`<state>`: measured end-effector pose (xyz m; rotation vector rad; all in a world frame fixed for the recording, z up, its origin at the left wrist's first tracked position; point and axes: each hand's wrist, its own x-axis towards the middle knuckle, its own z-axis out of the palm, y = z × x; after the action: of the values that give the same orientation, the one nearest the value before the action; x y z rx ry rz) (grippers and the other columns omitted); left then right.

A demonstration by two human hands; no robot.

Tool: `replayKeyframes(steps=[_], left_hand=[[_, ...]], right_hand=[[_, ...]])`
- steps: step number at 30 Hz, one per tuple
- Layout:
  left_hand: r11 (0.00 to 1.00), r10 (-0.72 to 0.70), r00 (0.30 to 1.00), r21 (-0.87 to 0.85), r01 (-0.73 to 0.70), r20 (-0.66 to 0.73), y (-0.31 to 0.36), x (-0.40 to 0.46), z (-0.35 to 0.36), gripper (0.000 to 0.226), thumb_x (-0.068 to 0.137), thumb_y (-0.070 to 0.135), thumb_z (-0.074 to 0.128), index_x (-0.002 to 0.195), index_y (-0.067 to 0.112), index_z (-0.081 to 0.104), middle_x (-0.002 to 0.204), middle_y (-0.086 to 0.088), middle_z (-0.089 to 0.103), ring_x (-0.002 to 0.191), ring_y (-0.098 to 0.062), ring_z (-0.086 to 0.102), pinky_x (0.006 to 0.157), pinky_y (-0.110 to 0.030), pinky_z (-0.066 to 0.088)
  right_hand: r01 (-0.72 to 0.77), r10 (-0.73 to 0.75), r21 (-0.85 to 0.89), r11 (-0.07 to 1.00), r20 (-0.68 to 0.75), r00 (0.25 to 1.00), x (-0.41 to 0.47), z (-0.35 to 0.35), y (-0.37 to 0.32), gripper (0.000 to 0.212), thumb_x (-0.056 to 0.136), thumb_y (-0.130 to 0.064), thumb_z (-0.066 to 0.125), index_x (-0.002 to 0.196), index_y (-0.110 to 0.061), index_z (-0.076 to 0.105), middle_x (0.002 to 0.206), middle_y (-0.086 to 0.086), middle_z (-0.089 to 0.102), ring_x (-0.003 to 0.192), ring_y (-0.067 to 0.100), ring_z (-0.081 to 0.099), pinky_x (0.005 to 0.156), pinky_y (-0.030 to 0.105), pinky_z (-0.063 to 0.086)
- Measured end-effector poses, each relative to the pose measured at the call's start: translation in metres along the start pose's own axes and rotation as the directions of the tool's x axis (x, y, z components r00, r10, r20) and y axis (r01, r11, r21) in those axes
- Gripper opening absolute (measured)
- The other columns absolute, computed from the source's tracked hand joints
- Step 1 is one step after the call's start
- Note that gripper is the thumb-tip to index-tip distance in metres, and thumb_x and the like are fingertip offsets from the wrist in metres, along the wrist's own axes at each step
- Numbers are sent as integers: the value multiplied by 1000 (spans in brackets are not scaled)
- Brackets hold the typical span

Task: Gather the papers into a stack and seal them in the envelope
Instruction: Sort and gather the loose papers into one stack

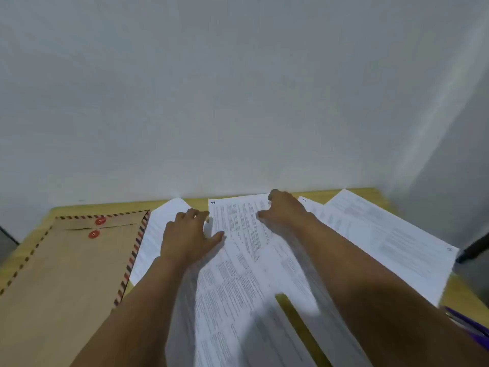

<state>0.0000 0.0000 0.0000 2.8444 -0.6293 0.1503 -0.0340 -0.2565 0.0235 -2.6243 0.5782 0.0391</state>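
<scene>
Head view: left hand (189, 235) lies flat on the papers (238, 260), fingers spread, gripping nothing. Right hand (284, 210) sits at the far edge of the middle sheet, fingers curled down on it; can't tell if it pinches the edge or just presses. Both hands are open on paper, none lifted. Sheets are fanned loose across the desk (370, 193), overlapping, long axes running roughly away from the person, right-hand sheets skewed toward the far right. One white sheet pokes out left of the left hand, partly under the envelope (79, 260) edge. Envelope lies flat at left, long axis away from the person, string-button flap at the far end, looks shut. Left hand is nearer it. Likely step: pulling sheets together; stack not yet formed. Purple pen-like item (465, 321) near right, just beside the rightmost sheet. Nothing blocks the way.
</scene>
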Motion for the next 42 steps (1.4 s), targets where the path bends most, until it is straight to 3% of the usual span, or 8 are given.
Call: replayKeyframes(steps=[8, 12, 20, 24, 26, 28, 33, 42], left_hand=[[990, 88, 994, 117, -79, -71, -7, 0, 37, 79, 83, 84, 30, 135, 30, 55, 143, 0, 53, 132, -32, 45, 102, -52, 37], [989, 99, 991, 115, -88, -91, -8, -2, 42, 78, 85, 83, 33, 137, 29, 55, 146, -2, 53, 133, -33, 45, 102, -53, 37], [992, 85, 995, 102, -79, -57, -7, -3, 39, 81, 84, 83, 32, 139, 28, 54, 147, -3, 51, 134, -33, 43, 104, -53, 35], [990, 107, 992, 103, -99, -68, -4, -4, 38, 83, 85, 81, 30, 144, 25, 47, 145, -2, 53, 131, -31, 48, 103, -51, 38], [992, 103, 990, 85, -95, -94, -2, -4, 37, 86, 87, 80, 35, 152, 23, 36, 148, -3, 50, 131, -30, 50, 104, -50, 39], [995, 86, 990, 66, -79, -111, 1, -5, 37, 92, 88, 79, 39, 159, 22, 21, 154, -7, 44, 133, -32, 50, 106, -52, 40], [999, 50, 998, 11, -49, -41, 1, -9, 32, 117, 77, 97, 28, 158, 29, -21, 169, -14, 14, 148, -38, 33, 116, -58, 30], [997, 20, 997, -72, -25, -73, 7, -17, 5, 117, 71, 102, 18, 158, 34, -22, 171, -10, 10, 154, -35, 21, 121, -60, 23]], right_hand=[[-156, 153, -34, 987, -77, 985, 41, 6, -3, 72, 80, -51, 80, 131, -12, 48, 128, 11, 55, 118, 35, 57, 85, 43, 50], [-157, 161, 86, 984, -46, 986, 47, 7, -5, 55, 77, -30, 82, 117, -13, 50, 110, 4, 64, 96, 28, 62, 78, 37, 54], [-159, 194, 441, 883, -35, 980, 48, 6, -3, 69, 78, -4, 84, 141, -8, 53, 133, 5, 62, 112, 24, 62, 68, 25, 48], [-125, 164, 596, 793, -12, 986, 45, -4, 0, 37, 73, 5, 82, 109, 5, 71, 107, 15, 77, 93, 29, 75, 81, 34, 63], [-67, 128, 661, 748, -45, 991, 35, -11, -4, 13, 78, 12, 74, 83, 2, 68, 83, 11, 70, 70, 22, 66, 55, 20, 54], [22, 89, 711, 703, -118, 989, 26, -16, -12, 29, 83, 15, 70, 71, -7, 57, 71, 7, 54, 61, 17, 52, 44, 14, 42], [155, 79, 786, 599, -251, 965, 19, -29, -25, 20, 85, 13, 72, 79, -5, 68, 77, 3, 65, 72, 14, 61, 56, 11, 51], [320, 10, 788, 526, -382, 924, 4, -70, -45, 28, 86, 3, 81, 73, -18, 66, 78, -5, 66, 75, 3, 62, 70, 7, 49]])
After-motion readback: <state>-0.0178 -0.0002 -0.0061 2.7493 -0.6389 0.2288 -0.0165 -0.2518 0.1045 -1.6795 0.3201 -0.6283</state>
